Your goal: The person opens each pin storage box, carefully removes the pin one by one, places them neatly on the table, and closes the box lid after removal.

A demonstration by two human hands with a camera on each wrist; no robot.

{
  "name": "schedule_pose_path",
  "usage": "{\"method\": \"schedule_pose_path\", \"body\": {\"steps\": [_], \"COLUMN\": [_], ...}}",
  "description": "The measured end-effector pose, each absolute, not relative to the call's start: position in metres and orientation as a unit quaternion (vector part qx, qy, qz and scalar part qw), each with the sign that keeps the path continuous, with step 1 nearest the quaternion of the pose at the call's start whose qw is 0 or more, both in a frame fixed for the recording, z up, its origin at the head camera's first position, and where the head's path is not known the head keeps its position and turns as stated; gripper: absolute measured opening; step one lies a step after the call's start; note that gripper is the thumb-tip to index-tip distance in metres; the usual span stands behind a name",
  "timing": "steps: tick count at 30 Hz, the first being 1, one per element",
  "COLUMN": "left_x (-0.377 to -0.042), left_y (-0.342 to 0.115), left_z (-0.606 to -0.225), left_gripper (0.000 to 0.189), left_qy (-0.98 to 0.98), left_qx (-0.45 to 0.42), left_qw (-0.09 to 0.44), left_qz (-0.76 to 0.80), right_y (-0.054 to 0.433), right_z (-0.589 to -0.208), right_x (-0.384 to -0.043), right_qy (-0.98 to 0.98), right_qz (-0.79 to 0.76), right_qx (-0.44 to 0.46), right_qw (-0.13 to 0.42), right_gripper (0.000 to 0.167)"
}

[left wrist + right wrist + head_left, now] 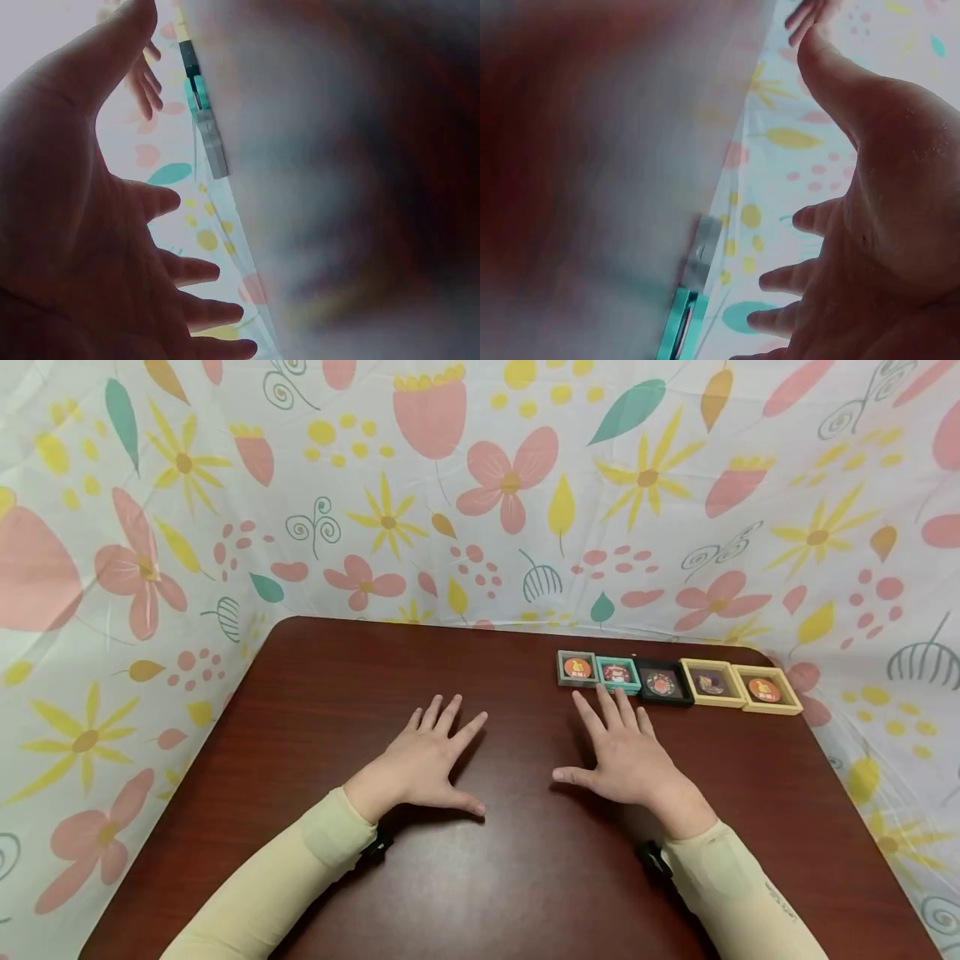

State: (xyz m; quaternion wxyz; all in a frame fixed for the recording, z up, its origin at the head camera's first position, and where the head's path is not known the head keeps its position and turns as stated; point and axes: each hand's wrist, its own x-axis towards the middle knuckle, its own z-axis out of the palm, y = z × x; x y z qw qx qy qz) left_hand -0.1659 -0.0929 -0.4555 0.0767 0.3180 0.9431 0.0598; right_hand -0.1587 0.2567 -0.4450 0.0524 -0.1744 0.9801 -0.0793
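Observation:
Both hands hover over the dark wooden table with fingers spread, holding nothing. The left hand (426,764) is left of the table's middle. The right hand (626,756) is nearest to a row of small square boxes at the back right. From left to right stand a grey box (560,679), a teal box (619,688), a black box (686,700) and two yellow boxes, one (714,701) beside the other (772,708). Each has a round picture disc inside. In the head view the right fingertips overlap the teal box's front edge; whether they touch cannot be told.
The reddish-brown table (322,668) has rounded back corners. A white cloth (420,560) printed with flowers and leaves hangs behind it and on both sides. Dark wrist devices show beneath the left cuff (377,843) and right cuff (654,858).

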Motion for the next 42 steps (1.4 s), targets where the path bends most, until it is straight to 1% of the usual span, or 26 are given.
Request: {"method": "schedule_pose_path", "body": {"steps": [6, 13, 21, 31, 37, 42], "left_x": [-0.165, -0.169, -0.172, -0.181, -0.185, -0.188], "left_y": [-0.085, -0.067, -0.047, -0.027, -0.018, -0.011], "left_z": [-0.455, -0.459, -0.458, -0.454, -0.455, -0.455], "left_gripper": [0.141, 0.141, 0.139, 0.14, 0.139, 0.138], "left_qy": [0.938, 0.93, 0.926, 0.924, 0.922, 0.921], "left_qx": [0.33, 0.349, 0.358, 0.365, 0.37, 0.371], "left_qw": [0.091, 0.097, 0.103, 0.11, 0.113, 0.118], "left_qz": [0.06, 0.061, 0.058, 0.034, 0.027, 0.027], "right_y": [0.268, 0.278, 0.281, 0.281, 0.281, 0.281], "right_z": [-0.446, -0.442, -0.438, -0.44, -0.448, -0.451], "right_x": [-0.174, -0.2, -0.232, -0.271, -0.286, -0.294], "right_qy": [0.981, 0.98, 0.976, 0.972, 0.971, 0.972], "right_qz": [-0.082, -0.102, -0.129, -0.148, -0.156, -0.157], "right_qx": [-0.169, -0.166, -0.165, -0.177, -0.169, -0.166], "right_qw": [0.046, 0.039, 0.05, 0.044, 0.067, 0.062], "right_gripper": [0.129, 0.127, 0.122, 0.118, 0.115, 0.112]}}
